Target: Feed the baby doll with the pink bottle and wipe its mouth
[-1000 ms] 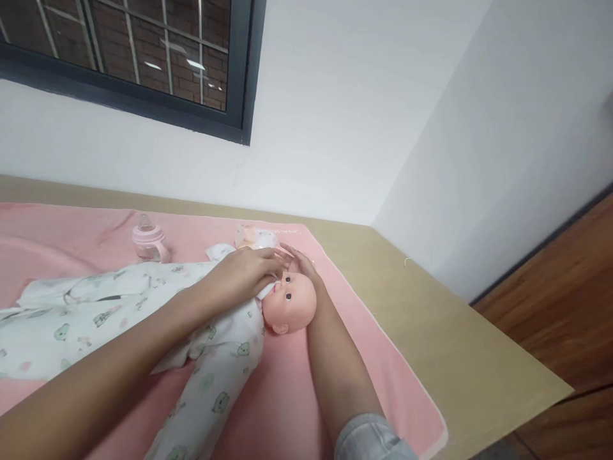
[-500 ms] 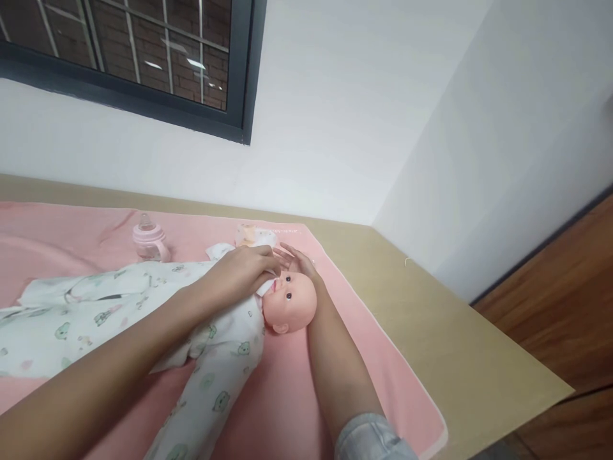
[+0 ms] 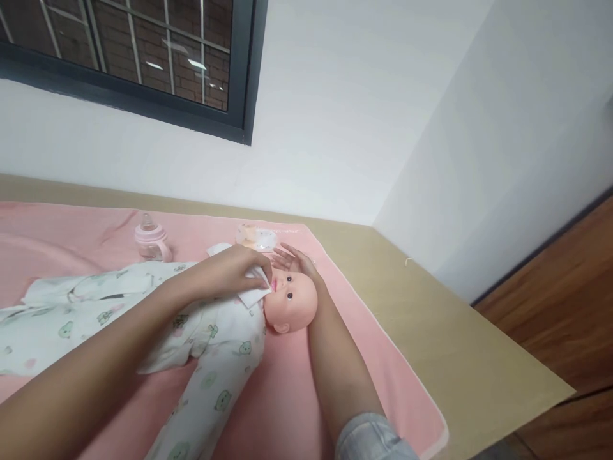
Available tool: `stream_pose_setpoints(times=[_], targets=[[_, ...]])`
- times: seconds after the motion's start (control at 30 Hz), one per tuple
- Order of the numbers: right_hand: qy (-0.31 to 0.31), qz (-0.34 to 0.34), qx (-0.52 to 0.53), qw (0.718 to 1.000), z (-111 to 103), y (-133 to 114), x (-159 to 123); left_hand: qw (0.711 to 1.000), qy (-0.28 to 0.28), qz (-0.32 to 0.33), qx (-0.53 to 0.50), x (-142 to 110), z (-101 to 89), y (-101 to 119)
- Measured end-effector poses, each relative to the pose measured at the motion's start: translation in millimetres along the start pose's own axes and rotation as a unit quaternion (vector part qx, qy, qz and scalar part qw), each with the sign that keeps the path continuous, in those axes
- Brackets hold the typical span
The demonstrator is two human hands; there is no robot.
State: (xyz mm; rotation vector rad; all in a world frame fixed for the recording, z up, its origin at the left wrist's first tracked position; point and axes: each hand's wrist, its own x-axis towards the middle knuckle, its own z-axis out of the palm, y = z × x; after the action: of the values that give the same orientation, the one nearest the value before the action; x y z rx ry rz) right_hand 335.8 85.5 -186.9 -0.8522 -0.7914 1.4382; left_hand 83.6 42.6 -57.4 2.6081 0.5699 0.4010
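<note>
A baby doll (image 3: 291, 305) in white patterned clothes (image 3: 205, 342) lies on its back, its bald head toward the right. My left hand (image 3: 234, 271) is closed on a white tissue (image 3: 256, 291), its fingertips at the doll's mouth and chin. Part of the tissue drapes over the doll's collar. My right hand (image 3: 294, 259) rests beside the far side of the doll's head, fingers spread and palm turned up. The forearm runs close along the crown of the head.
Under the doll spreads a pink blanket (image 3: 383, 383) on a pale wooden tabletop (image 3: 460, 358). A pink-topped baby bottle (image 3: 152, 241) stands behind the doll's body. Near the far edge lies a small patterned cloth item (image 3: 257, 237). A white wall and a dark-framed window (image 3: 246, 76) rise behind.
My left hand has shifted slightly left and down from the doll's face toward its chin, and more of the tissue shows. My right hand stays in place.
</note>
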Motion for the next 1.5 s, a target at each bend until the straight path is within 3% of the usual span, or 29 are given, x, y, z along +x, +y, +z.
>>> stream_pose_setpoints(times=[0.17, 0.57, 1.33, 1.5], targets=[[0.0, -0.003, 0.001, 1.0, 2, -1, -2, 1.0, -0.001, 0.013, 0.006, 3, 7.0, 2], [0.0, 0.003, 0.004, 1.0, -1, 0, 2, 1.0, 0.013, -0.014, 0.024, 3, 4.1, -1], [-0.014, 0.003, 0.007, 1.0, -4, 2, 4, 0.993, 0.076, -0.028, 0.081, 8, 12.1, -2], [-0.006, 0.008, 0.011, 1.0, -3, 1, 4, 0.995, 0.094, -0.022, 0.025, 9, 10.5, -4]])
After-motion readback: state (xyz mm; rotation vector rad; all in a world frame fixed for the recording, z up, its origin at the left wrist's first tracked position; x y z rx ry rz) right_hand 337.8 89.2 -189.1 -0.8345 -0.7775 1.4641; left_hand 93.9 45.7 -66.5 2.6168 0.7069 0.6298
